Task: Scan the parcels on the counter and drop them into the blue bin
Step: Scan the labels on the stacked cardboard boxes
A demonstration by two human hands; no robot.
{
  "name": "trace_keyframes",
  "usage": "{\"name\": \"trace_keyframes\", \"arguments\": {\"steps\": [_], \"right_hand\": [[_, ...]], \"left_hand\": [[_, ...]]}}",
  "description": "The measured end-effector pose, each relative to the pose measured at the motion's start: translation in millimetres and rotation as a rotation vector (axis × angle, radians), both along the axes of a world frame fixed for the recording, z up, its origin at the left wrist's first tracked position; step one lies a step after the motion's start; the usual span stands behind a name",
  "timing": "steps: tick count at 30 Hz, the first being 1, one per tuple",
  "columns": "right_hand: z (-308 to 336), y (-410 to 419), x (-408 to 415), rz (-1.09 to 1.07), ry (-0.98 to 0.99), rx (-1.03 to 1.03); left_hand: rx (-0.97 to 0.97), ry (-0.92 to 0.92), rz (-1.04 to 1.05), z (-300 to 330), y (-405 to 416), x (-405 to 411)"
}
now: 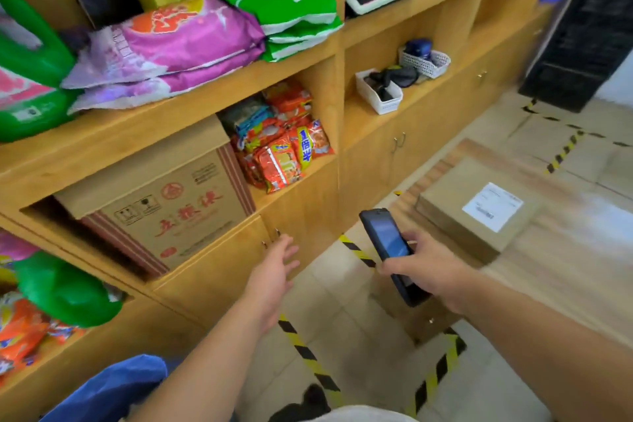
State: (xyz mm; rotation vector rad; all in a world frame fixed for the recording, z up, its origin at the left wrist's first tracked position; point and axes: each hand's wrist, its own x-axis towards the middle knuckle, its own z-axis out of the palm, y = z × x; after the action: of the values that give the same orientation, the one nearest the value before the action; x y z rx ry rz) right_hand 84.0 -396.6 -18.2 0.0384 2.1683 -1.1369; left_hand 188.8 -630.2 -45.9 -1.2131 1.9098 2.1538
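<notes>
A brown cardboard parcel (455,216) with a white label lies on the wooden counter (565,250) at the right. My right hand (428,265) grips a dark handheld scanner (387,243), its screen facing up, just left of the parcel's near corner. My left hand (277,267) hangs in the air with relaxed, spread fingers, holding nothing, in front of the low cabinet doors. A blue rounded edge (113,387) shows at the bottom left; I cannot tell whether it is the bin.
A wooden shelf unit (205,92) fills the left and back, holding bags, a printed carton (171,202), snack packs and small baskets. Yellow-black tape (308,353) marks the tiled floor. A dark panel (589,27) stands at the far right.
</notes>
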Motion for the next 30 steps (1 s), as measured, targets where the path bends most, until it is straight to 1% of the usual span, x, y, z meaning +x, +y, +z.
{"name": "trace_keyframes", "arguments": {"steps": [13, 19, 25, 30], "right_hand": [[-12.9, 76.2, -78.0, -0.412, -0.044, 0.145], [-17.7, 107.7, -92.4, -0.562, -0.070, 0.208], [-27.8, 146.1, -109.4, -0.627, -0.133, 0.208], [-36.3, 181.0, -143.9, -0.581, -0.154, 0.225]], "left_hand": [[0.083, -0.011, -0.431, -27.6, 34.6, -192.9], [0.103, -0.046, -0.571, -37.8, 61.1, -250.6], [0.109, -0.083, -0.649, -42.8, 102.2, -286.8], [0.091, -0.082, -0.638, -49.8, 136.9, -316.0]]}}
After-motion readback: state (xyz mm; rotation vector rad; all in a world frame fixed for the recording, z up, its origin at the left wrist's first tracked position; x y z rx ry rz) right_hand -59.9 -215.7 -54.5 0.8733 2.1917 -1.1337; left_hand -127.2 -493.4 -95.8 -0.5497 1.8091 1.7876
